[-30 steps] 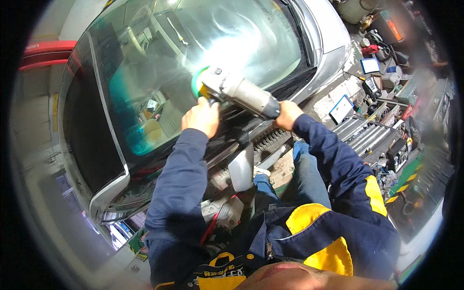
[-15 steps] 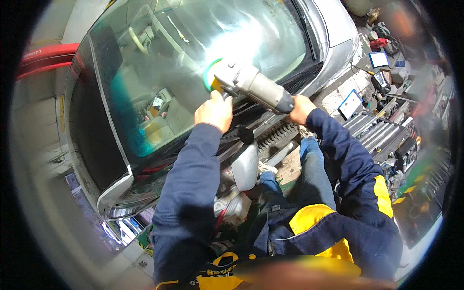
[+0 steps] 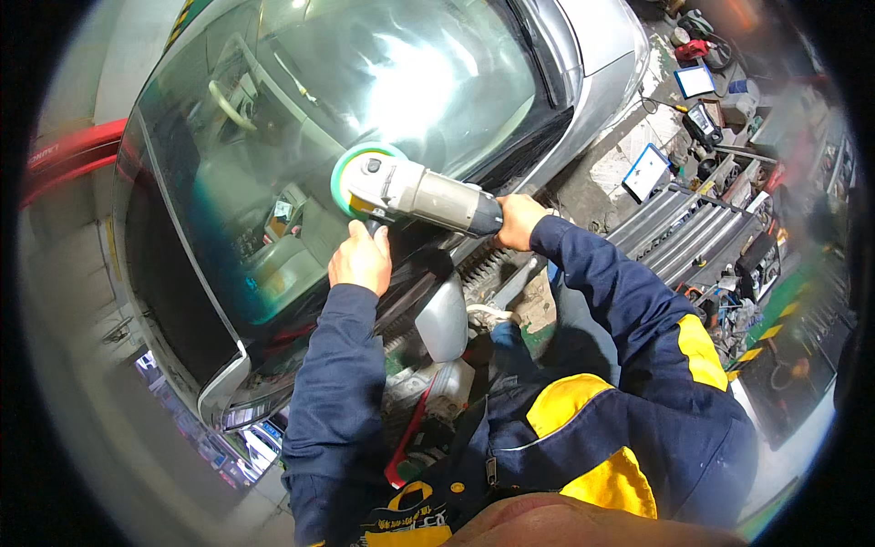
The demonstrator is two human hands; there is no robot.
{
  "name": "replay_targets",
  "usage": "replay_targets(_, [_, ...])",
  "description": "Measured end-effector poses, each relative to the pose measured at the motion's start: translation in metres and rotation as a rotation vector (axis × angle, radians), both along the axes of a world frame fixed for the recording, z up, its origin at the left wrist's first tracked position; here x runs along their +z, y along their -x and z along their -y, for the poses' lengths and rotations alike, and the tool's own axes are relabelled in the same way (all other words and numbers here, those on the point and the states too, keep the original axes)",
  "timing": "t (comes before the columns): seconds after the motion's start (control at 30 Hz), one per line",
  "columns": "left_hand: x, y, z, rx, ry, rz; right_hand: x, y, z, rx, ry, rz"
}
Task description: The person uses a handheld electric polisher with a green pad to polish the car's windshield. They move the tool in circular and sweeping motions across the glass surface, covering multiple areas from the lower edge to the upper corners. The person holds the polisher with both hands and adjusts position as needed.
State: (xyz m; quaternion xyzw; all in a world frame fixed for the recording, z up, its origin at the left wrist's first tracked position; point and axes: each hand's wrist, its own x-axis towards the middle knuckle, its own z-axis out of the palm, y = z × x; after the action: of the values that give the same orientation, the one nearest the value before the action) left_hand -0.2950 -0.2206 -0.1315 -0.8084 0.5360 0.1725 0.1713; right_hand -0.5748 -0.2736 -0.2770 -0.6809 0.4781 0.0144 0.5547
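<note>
A grey power polisher (image 3: 428, 196) with a round green pad (image 3: 351, 173) lies against the car windscreen (image 3: 383, 100). My left hand (image 3: 361, 260) is closed around the polisher's side handle just below the pad. My right hand (image 3: 519, 221) grips the rear end of the polisher's body. Both arms wear dark blue sleeves with yellow patches. The pad presses on the lower middle of the glass, near a bright glare spot.
The silver car body (image 3: 602, 55) runs to the upper right. A side mirror (image 3: 443, 319) hangs below my arms. Tools, small screens and metal ramps (image 3: 693, 219) crowd the floor at right. A red beam (image 3: 68, 159) is at left.
The polisher and both hands have shifted a little down and to the left across the windscreen, and the view has tilted with them. Both grips are unchanged.
</note>
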Motion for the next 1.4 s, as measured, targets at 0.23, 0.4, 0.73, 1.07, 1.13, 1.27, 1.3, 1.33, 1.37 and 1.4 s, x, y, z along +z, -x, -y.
replay_targets(0.23, [-0.050,0.068,0.078,-0.158,-0.045,-0.095,-0.057,0.072,0.016,-0.182,-0.070,-0.045])
replay_targets(0.4, [-0.104,0.127,0.131,-0.314,-0.070,-0.155,-0.079,0.138,0.032,-0.299,-0.190,-0.084])
replay_targets(0.73, [-0.067,0.074,0.102,-0.296,-0.070,-0.025,-0.086,0.075,0.023,-0.239,-0.063,0.059])
replay_targets(1.07, [-0.055,0.088,0.098,-0.354,-0.117,0.035,-0.081,0.075,0.008,-0.239,-0.149,0.046])
replay_targets(1.13, [-0.077,0.115,0.118,-0.295,-0.110,-0.004,-0.096,0.102,0.009,-0.356,-0.187,0.051])
replay_targets(1.27, [-0.106,0.141,0.144,-0.405,-0.103,-0.105,-0.118,0.129,0.013,-0.416,-0.300,-0.024])
replay_targets(1.3, [-0.105,0.140,0.144,-0.387,-0.114,-0.095,-0.118,0.128,0.012,-0.400,-0.285,0.016])
replay_targets(1.33, [-0.102,0.135,0.142,-0.373,-0.126,-0.094,-0.117,0.124,0.010,-0.401,-0.288,0.034])
replay_targets(1.37, [-0.098,0.130,0.139,-0.371,-0.118,-0.097,-0.115,0.118,0.008,-0.410,-0.301,0.057])
replay_targets(1.4, [-0.091,0.124,0.134,-0.363,-0.127,-0.039,-0.110,0.106,0.003,-0.427,-0.264,0.082])
